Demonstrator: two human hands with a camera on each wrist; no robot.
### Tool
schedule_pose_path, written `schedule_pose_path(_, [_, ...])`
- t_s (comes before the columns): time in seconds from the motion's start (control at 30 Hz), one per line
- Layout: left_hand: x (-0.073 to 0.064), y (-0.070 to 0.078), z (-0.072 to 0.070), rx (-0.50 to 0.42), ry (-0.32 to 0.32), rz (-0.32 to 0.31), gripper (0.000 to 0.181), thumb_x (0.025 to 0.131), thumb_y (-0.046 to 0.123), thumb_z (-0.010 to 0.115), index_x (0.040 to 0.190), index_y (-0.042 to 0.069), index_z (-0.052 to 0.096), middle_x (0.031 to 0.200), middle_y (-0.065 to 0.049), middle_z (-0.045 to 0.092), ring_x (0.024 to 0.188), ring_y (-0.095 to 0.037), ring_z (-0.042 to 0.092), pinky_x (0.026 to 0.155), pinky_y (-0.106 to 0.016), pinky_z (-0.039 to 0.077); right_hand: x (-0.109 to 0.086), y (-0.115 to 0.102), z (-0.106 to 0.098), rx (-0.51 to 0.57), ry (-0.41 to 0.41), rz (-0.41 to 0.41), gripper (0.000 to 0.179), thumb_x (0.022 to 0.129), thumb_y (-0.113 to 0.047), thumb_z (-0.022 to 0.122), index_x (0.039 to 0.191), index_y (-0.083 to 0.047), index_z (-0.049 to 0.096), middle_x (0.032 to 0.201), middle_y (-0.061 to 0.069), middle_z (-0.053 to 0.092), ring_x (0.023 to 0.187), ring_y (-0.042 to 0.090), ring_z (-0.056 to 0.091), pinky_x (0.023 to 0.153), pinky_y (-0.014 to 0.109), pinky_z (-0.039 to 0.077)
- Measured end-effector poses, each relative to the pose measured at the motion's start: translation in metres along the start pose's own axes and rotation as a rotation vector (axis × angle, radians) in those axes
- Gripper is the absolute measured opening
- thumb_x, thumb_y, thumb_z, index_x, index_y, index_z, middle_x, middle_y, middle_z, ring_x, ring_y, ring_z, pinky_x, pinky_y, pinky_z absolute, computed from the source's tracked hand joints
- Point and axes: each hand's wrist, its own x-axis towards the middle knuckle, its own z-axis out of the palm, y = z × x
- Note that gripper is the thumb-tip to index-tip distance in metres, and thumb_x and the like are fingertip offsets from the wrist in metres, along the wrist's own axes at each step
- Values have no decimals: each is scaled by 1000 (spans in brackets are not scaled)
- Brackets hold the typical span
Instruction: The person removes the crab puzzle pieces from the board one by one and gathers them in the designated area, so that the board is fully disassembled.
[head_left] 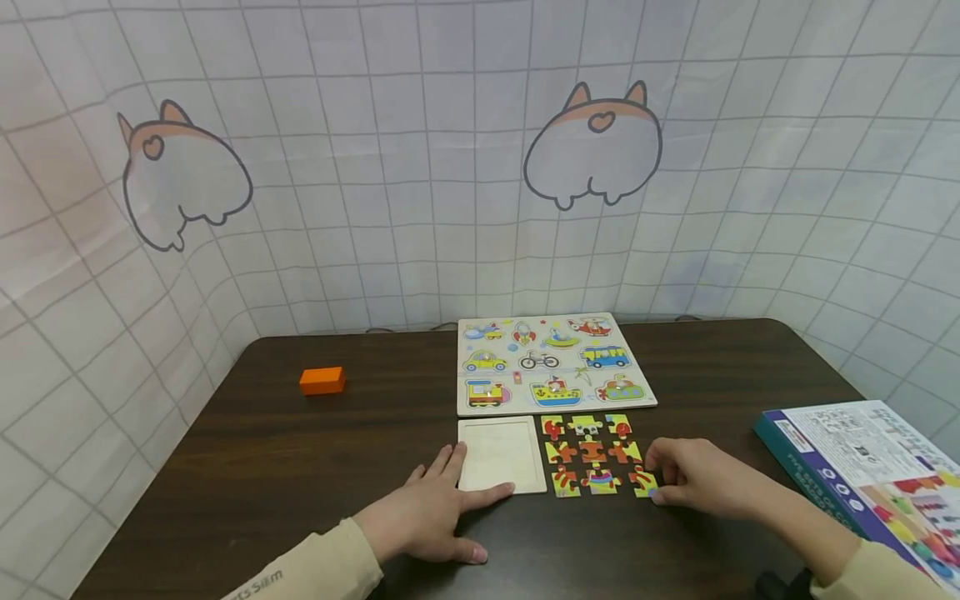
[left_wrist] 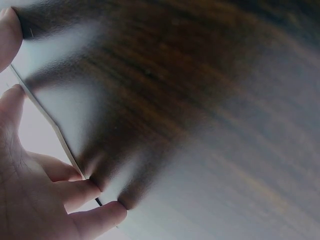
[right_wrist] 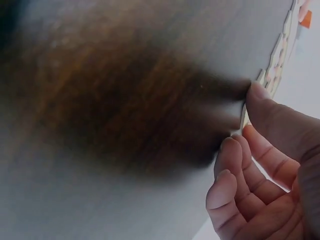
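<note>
A shallow pale wooden puzzle tray (head_left: 501,454) with a raised rim lies bare in the middle of the table. My left hand (head_left: 427,515) spreads its straight fingers at the tray's left and lower edges, fingertips touching it. To the right of the tray, several jigsaw pieces lie in spaced rows, with a red and orange picture on yellow; one middle piece (head_left: 592,452) shows a face. My right hand (head_left: 705,477) pinches the lower right jigsaw piece (head_left: 641,481) between thumb and index finger. In the right wrist view that piece's edge shows between the thumb (right_wrist: 270,112) and index finger.
Behind the tray lies a vehicle peg puzzle board (head_left: 555,367). An orange block (head_left: 322,381) sits at the back left. A boxed set (head_left: 877,483) stands on the right edge, near my right forearm. A white checked curtain (head_left: 420,167) encloses the table.
</note>
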Motion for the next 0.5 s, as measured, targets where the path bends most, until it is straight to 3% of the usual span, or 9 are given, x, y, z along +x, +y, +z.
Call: schedule_pose_path(0.5, [0,-1,1,-3,7,7,76,86,61,73,151,60,34,170,-25,10,157,-44,13,118,-67,28,6,-6,4,6,8,14,24,88,-22,81,100,-12,63,73,-8,57,62,2,47,58,23,42])
